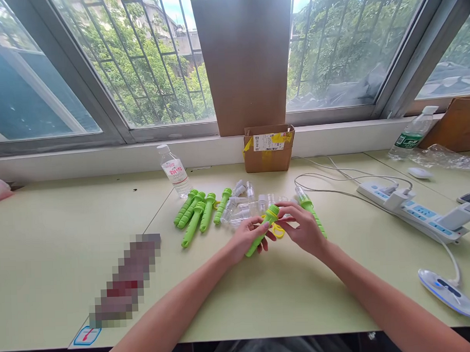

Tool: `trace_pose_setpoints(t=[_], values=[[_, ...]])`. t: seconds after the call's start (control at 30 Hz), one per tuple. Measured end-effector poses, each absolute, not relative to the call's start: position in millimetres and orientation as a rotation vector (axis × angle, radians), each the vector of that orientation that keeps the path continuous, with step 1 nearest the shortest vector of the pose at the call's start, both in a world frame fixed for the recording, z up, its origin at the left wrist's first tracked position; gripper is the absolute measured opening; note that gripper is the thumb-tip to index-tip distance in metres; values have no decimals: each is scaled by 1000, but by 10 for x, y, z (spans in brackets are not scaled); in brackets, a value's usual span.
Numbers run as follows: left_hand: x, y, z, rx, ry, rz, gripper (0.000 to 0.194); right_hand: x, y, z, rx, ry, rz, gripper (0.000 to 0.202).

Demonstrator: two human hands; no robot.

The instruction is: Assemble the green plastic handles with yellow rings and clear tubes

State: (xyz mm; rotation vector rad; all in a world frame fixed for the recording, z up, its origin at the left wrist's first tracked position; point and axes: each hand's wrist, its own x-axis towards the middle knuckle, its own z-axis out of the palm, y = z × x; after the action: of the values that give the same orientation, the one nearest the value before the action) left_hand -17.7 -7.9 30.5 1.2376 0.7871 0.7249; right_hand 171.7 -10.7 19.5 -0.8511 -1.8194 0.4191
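My left hand [243, 241] is closed around a green spiral-grooved plastic tube [254, 245], holding it tilted with its threaded neck up and to the right. My right hand [304, 229] is closed at that neck, thumb and fingers pinching by a yellow plastic ring [278, 231]. Fingers partly hide where ring and neck meet. Several similar green tubes [191, 226] lie to the left. Just behind my hands is a pile of clear plastic tubes [238, 212]. To the right, another green tube [312, 217] lies with a clear piece at its top.
A water bottle [175, 173] stands behind the green tubes. Against the sill is a small cardboard box [270, 157]. White cables run to a power strip [413, 211] on the right, with a white oval device [449, 293] nearer. A blurred-out item [126, 280] lies left.
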Motion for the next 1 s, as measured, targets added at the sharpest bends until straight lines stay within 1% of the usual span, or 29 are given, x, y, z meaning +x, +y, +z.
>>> trace_pose_setpoints(t=[0.23, 0.53, 0.67, 0.8, 1.0], values=[[-193, -50, 287, 1277, 756, 660, 49, 1733, -88, 171, -853, -1826, 412, 3], [-174, -91, 321, 1303, 819, 669, 40, 1718, -89, 164, -844, -1823, 411, 4], [-176, -77, 314, 1254, 806, 708, 42, 1725, -91, 177, -849, -1822, 424, 3], [-195, -47, 291, 1237, 769, 671, 43, 1725, -102, 202, -865, -1816, 429, 1], [-221, -5, 246, 1204, 718, 641, 44, 1722, -104, 214, -889, -1817, 427, 4]])
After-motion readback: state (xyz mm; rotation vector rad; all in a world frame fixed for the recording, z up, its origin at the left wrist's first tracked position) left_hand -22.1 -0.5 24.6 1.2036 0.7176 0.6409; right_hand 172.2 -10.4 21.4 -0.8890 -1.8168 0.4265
